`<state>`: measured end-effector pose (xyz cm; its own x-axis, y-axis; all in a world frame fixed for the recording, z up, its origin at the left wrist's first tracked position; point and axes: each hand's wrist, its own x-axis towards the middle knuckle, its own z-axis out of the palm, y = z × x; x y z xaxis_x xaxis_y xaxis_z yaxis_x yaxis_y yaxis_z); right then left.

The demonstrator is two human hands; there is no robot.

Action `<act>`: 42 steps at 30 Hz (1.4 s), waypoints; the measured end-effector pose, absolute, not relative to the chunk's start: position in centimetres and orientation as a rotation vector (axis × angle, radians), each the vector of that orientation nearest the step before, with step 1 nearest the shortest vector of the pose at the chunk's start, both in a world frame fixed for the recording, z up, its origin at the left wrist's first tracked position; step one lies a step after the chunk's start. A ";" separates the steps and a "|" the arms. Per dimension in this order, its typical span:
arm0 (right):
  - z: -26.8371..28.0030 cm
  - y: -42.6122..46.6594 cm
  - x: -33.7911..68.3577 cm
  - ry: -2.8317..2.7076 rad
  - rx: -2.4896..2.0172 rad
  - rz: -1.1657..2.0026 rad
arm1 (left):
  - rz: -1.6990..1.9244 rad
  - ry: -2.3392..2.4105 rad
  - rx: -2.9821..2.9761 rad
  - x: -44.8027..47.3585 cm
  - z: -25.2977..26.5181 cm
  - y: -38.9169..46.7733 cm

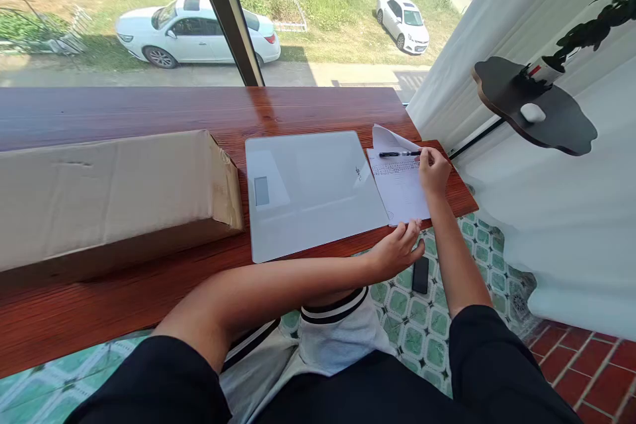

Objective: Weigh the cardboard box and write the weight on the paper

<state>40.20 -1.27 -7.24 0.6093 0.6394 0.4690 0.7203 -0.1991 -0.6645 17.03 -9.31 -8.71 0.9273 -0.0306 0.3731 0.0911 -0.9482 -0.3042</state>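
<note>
My right hand [434, 171] is at the right edge of a sheaf of printed white paper [397, 189], its fingers pinched at the right end of a black pen [392, 154]. The pen lies level across the upper part of the paper. One sheet's top corner curls up behind it. My left hand [397, 250] is by the table's front edge, just under the paper's lower edge, with its fingers loosely apart and nothing visible in them. Left of the paper lies a flat glossy light-grey panel [313, 192] with a small grey rectangle on it.
A long cardboard box [109, 192] takes up the left of the reddish wooden table [318, 109]. A dark phone-like slab [420, 275] is below the front edge. White curtains [546, 225] and a dark wavy shelf [536, 106] with a plant stand at the right.
</note>
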 end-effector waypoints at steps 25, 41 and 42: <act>-7.8 -0.5 41.2 -0.946 -1.879 -0.223 | -0.533 -0.030 -2.740 16.9 -9.2 -9.3; -7.9 -0.5 41.3 -1.119 -1.909 -0.219 | -0.534 0.023 -2.644 17.6 -9.8 -9.3; -7.9 -0.5 41.3 -1.127 -1.897 -0.215 | -0.527 0.026 -2.639 17.6 -9.9 -9.4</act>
